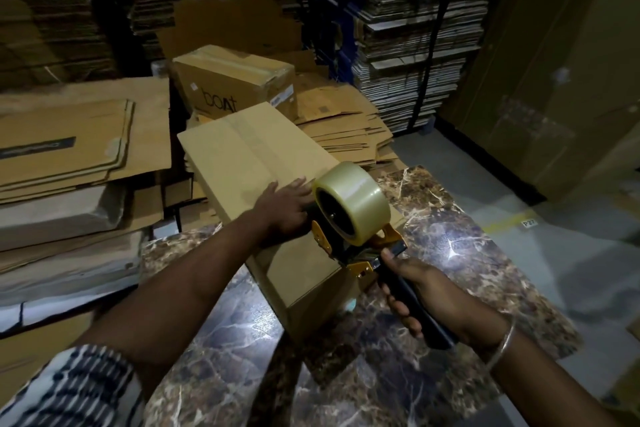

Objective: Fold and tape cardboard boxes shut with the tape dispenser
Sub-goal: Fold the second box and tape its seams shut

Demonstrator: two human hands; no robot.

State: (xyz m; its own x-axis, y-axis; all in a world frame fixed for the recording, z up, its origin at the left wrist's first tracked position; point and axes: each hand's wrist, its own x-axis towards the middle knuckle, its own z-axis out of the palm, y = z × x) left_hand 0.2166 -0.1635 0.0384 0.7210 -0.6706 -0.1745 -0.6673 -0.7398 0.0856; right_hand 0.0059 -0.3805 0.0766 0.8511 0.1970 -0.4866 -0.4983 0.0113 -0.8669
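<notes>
A long brown cardboard box (242, 156) lies closed on the marble table (450, 236), running away from me. My left hand (285, 206) rests flat on its top near the middle seam, fingers straight. My right hand (420, 295) grips the black handle of a tape dispenser (353, 229) with a yellow frame and a clear tape roll. The dispenser's head sits at the near end of the box top, just right of my left hand. A strip of tape shows along the far part of the seam.
A taped box printed "boat" (235, 85) stands behind the long box. Flat cardboard sheets (69, 146) pile up at left and further flat cartons (346, 125) at back right. Tall stacks of flattened boxes (415, 28) and a big upright carton (554, 80) close the back and right.
</notes>
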